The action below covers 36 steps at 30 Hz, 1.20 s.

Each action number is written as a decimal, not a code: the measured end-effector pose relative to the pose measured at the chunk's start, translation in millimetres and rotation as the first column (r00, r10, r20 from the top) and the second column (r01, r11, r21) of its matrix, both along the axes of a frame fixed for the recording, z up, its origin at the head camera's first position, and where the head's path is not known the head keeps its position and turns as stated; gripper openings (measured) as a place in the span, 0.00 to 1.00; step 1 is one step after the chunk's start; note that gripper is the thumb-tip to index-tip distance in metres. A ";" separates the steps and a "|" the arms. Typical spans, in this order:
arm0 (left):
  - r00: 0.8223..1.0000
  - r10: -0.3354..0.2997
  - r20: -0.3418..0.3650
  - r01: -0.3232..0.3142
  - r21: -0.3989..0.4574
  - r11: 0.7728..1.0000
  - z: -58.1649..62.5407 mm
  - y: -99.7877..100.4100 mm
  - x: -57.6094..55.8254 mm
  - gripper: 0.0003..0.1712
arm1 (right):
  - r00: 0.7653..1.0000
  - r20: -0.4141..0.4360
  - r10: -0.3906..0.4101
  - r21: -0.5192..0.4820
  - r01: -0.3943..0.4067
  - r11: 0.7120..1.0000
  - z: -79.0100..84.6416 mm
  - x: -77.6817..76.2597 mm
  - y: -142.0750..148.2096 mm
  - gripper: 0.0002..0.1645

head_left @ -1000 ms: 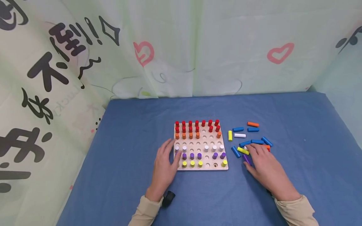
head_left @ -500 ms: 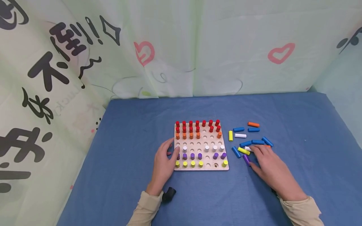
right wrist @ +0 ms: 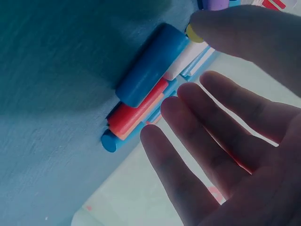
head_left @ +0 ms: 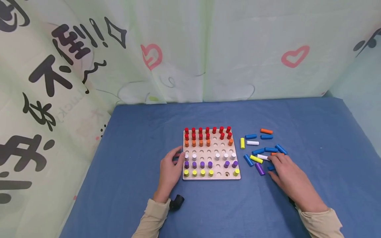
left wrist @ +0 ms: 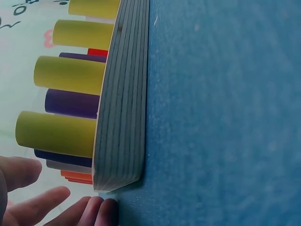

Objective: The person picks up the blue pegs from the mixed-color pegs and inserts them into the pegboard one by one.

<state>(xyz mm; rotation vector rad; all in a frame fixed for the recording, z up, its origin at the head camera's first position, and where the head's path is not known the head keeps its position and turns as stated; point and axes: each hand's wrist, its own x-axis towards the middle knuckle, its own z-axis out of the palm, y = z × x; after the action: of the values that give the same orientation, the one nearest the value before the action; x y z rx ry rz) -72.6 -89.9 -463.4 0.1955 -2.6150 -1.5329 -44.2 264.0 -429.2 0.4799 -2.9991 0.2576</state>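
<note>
A square wooden pegboard [head_left: 220, 178] stands in rows of red, orange, white, purple and yellow pegs, with several bare holes among them. At its left edge is my left hand [head_left: 169, 172], thumb beside the white pegs [head_left: 194, 157] and fingers loosely bent. The left wrist view shows the yellow pegs [left wrist: 56, 134] close to that thumb. My right hand [head_left: 291, 181] hovers over the loose pegs, fingers spread and holding nothing. Under its fingers lies a blue peg [right wrist: 151, 66], partly hidden in the head view, with a red peg [right wrist: 134, 113] beside it.
Loose pegs lie right of the board: a purple peg [head_left: 260, 169], a yellow peg [head_left: 256, 159], a white peg [head_left: 252, 143], an orange peg [head_left: 266, 131] and several blue ones. Blue cloth covers the table [head_left: 143, 132]; a printed curtain [head_left: 238, 49] hangs behind it.
My left hand has drawn slightly left, uncovering pegs at the board's left side. My right hand has shifted right and nearer, baring the purple and white loose pegs and part of a blue one.
</note>
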 end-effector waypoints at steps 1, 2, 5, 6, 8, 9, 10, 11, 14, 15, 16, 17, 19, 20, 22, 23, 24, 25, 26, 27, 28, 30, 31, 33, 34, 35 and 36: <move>1.000 0.002 0.003 -0.002 0.006 1.000 -0.2 0.0 -0.8 0.22 | 1.000 0.001 -0.001 0.003 0.001 1.000 -0.1 -0.3 0.7 0.27; 1.000 0.003 0.003 -0.003 0.012 1.000 -0.4 0.0 -1.5 0.21 | 1.000 0.004 -0.002 0.005 0.002 1.000 -0.2 -0.6 1.3 0.26; 1.000 0.005 0.012 -0.005 0.022 1.000 -0.4 -0.5 -3.1 0.21 | 1.000 0.019 -0.010 0.015 0.010 1.000 -0.4 -1.4 2.5 0.23; 1.000 0.006 0.014 -0.006 0.021 1.000 -0.5 -0.7 -3.7 0.21 | 0.999 0.028 -0.015 0.018 0.015 1.000 -0.2 -1.7 2.8 0.23; 1.000 0.009 0.025 -0.009 0.021 1.000 -0.7 -1.2 -5.4 0.21 | 0.999 0.041 -0.021 0.022 0.020 1.000 0.0 -2.2 3.4 0.21; 0.999 0.010 0.031 -0.011 0.024 1.000 -0.6 -1.6 -6.5 0.21 | 0.999 0.046 -0.022 0.022 0.021 1.000 0.1 -2.3 3.8 0.20; 0.999 0.010 0.032 -0.011 0.026 1.000 -0.8 -2.0 -7.6 0.20 | 0.999 0.048 -0.022 0.021 0.021 1.000 0.3 -2.4 4.2 0.20; 1.000 0.010 0.030 -0.011 0.033 0.999 -0.9 -2.5 -8.8 0.20 | 0.999 0.048 -0.020 0.020 0.019 1.000 0.3 -2.6 4.6 0.19; 1.000 0.000 0.028 -0.002 0.069 0.998 -1.5 -4.6 -11.9 0.19 | 0.999 0.042 -0.008 0.012 0.007 1.000 0.1 -2.8 6.2 0.18; 1.000 -0.006 0.026 0.004 0.083 0.997 -1.6 -5.4 -12.6 0.19 | 0.999 0.041 -0.004 0.010 0.004 1.000 0.2 -3.0 6.7 0.18; 1.000 -0.012 0.027 0.009 0.096 0.995 -2.2 -6.2 -13.2 0.18 | 0.999 0.039 0.000 0.009 -0.001 1.000 0.2 -3.2 7.1 0.17; 0.999 -0.016 0.028 0.013 0.107 0.994 -2.7 -7.0 -13.8 0.18 | 0.999 0.042 0.004 0.009 -0.004 1.000 0.0 -3.4 7.4 0.17; 0.999 -0.026 0.037 0.022 0.119 0.993 -3.9 -8.5 -14.8 0.18 | 0.999 0.048 0.007 0.008 -0.007 1.000 -0.5 -3.8 7.9 0.17; 0.999 -0.030 0.041 0.025 0.123 0.992 -4.7 -9.2 -15.5 0.18 | 0.999 0.051 0.007 0.009 -0.007 1.000 -0.7 -3.9 8.1 0.17; 0.998 -0.037 0.055 0.030 0.125 0.992 -5.7 -10.3 -16.9 0.18 | 0.999 0.052 0.006 0.013 -0.006 1.000 -1.4 -4.0 8.4 0.17; 0.997 -0.040 0.063 0.031 0.126 0.992 -6.1 -10.7 -17.8 0.18 | 0.999 0.054 0.004 0.014 -0.004 1.000 -1.9 -4.1 8.6 0.17; 0.997 -0.043 0.071 0.034 0.127 0.991 -6.3 -11.0 -18.7 0.18 | 0.998 0.056 0.001 0.014 -0.002 1.000 -2.2 -4.1 8.5 0.17; 0.996 -0.048 0.077 0.038 0.128 0.991 -6.1 -11.4 -19.4 0.18 | 0.998 0.061 -0.001 0.014 0.000 1.000 -2.5 -4.6 8.5 0.16; 0.995 -0.054 0.081 0.043 0.129 0.991 -6.0 -11.6 -20.1 0.18 | 0.998 0.062 -0.004 0.015 0.003 1.000 -2.9 -4.6 8.6 0.16; 0.994 -0.060 0.087 0.048 0.128 0.991 -5.9 -11.7 -20.6 0.19 | 0.998 0.063 -0.006 0.016 0.005 1.000 -3.3 -4.7 8.6 0.16; 0.994 -0.063 0.093 0.051 0.129 0.990 -5.8 -11.9 -21.0 0.19 | 0.998 0.067 -0.009 0.015 0.008 1.000 -3.5 -4.9 8.7 0.16; 0.993 -0.073 0.096 0.061 0.124 0.990 -5.7 -12.1 -21.7 0.19 | 0.997 0.076 -0.014 0.016 0.013 1.000 -3.8 -5.3 8.8 0.16; 0.992 -0.077 0.096 0.066 0.117 0.991 -5.8 -12.2 -21.7 0.19 | 0.997 0.079 -0.017 0.017 0.016 1.000 -4.0 -5.7 8.9 0.15; 0.992 -0.080 0.096 0.071 0.100 0.992 -6.4 -12.6 -21.6 0.19 | 0.996 0.086 -0.025 0.020 0.023 1.000 -3.9 -6.2 8.2 0.15; 0.992 -0.080 0.096 0.071 0.093 0.993 -6.7 -13.1 -21.6 0.19 | 0.995 0.092 -0.028 0.020 0.026 0.999 -3.9 -6.6 7.8 0.15; 0.992 -0.080 0.097 0.072 0.086 0.994 -7.0 -13.5 -21.5 0.19 | 0.995 0.100 -0.029 0.023 0.027 0.999 -3.9 -7.1 7.2 0.15; 0.992 -0.078 0.100 0.070 0.081 0.994 -7.3 -14.1 -21.4 0.19 | 0.993 0.110 -0.031 0.023 0.028 0.999 -4.0 -7.7 6.4 0.14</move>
<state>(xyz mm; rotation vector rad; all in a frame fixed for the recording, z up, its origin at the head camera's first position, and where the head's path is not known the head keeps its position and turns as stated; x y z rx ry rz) -94.0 -104.0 -470.7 0.1908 -2.6712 -1.6939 -51.9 270.5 -433.2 0.4367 -3.1168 0.2575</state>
